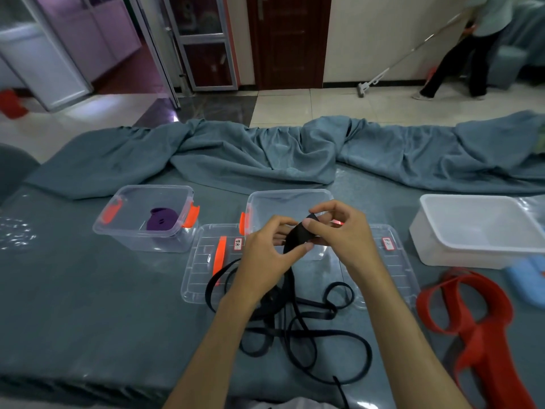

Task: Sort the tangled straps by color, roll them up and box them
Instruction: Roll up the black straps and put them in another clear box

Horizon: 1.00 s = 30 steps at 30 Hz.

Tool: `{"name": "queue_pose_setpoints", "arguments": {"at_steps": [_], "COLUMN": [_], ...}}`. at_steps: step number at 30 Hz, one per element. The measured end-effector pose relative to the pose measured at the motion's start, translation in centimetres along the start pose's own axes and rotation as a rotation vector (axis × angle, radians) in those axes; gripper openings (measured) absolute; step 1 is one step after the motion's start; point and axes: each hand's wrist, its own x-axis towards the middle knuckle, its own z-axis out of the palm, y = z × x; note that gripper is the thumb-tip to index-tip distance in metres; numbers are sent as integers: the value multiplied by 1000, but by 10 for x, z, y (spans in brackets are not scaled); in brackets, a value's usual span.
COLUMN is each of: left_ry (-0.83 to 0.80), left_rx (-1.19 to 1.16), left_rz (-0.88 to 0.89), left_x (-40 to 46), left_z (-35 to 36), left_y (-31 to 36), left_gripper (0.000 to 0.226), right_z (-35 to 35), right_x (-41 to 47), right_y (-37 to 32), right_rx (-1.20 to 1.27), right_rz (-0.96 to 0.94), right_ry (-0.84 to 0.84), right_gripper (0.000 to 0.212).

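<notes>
left hand (265, 249) and right hand (339, 228) pinch a black strap (298, 236) (its tail tangled on the surface (88, 305)) mid-surface, near a clear box (289, 202).

A rumpled blue-grey cloth (265, 152) is heaped along the far edge of the table (88, 290), which is covered in the same colour under a glossy clear sheet. Beyond it, pale floor tiles (309, 104) are seen, with a dark wooden door (289, 39) set in the back wall and a glazed metal-framed door (203, 42) just to its left. At the far right, a person (472, 45) is seen bent over a long-handled mop (407, 54). A red object (11, 103) is seen at the left edge.
</notes>
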Motion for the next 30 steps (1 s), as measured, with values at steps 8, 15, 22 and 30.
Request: {"name": "queue_pose_setpoints", "arguments": {"at_steps": [8, 15, 22, 30], "left_ry": [26, 55, 84, 271], "left_rx": [-43, -97, 50, -78], "left_rz": [-63, -20, -13, 117], "left_x": [16, 29, 40, 33], "left_z": [1, 3, 2, 5], "left_y": [4, 9, 2, 12], "left_gripper": [32, 45, 30, 29], "right_z": [-7, -8, -4, 5], "right_x": [11, 27, 37, 23], "right_y": [-5, -6, 2, 1], "right_rx": [-30, 104, -1, 297], "right_rz": [25, 20, 29, 319], "right_ry": [-61, 14, 27, -144], "right_gripper": [20, 18, 17, 21]}}
